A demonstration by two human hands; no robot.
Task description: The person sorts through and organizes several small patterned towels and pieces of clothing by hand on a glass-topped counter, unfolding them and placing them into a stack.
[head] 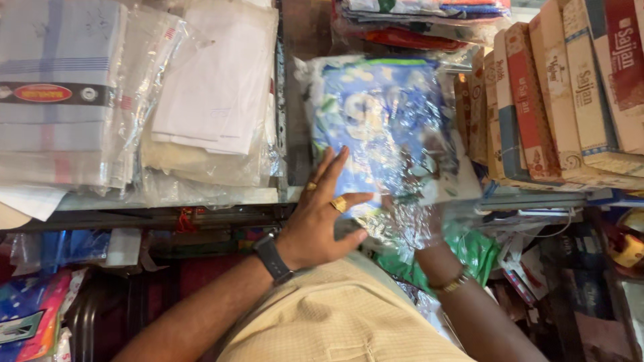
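- Blue floral cloth packed in a clear plastic bag (386, 127): lying on the edge of the grey metal shelf (168, 199), between white folded cloth packs (201, 94) and a row of upright cardboard boxes (557, 100).
- Left hand (322, 218): open, fingers spread flat on the bag's near end.
- Right hand (429, 231): hidden inside the bag's loose plastic; grip cannot be told.

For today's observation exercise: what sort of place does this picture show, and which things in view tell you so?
Probably a cloth or garment shop: folded fabric in clear bags on a shelf, a row of upright cardboard boxes, and a plastic-wrapped blue printed packet under the left hand.
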